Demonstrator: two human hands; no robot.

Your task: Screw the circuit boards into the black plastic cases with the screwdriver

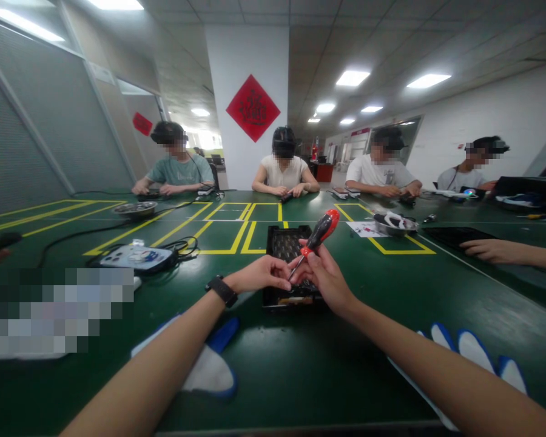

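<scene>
My right hand (325, 276) grips a screwdriver (317, 233) with a red and black handle, tilted up to the right. Its thin shaft points down to the left toward my left hand (261, 274). My left hand is closed in a pinch at the screwdriver's tip; whatever it pinches is too small to make out. A black watch (221, 290) sits on my left wrist. Both hands hover just above a black tray-like device (286, 246) lying on the green table (318, 358).
White and blue gloves lie under my left forearm (212, 367) and beside my right (475, 352). A phone with cables (134, 256) lies left. Metal bowls (135, 209) (395, 223) stand further back. Another person's hand (486, 249) rests at right. Several people sit across the table.
</scene>
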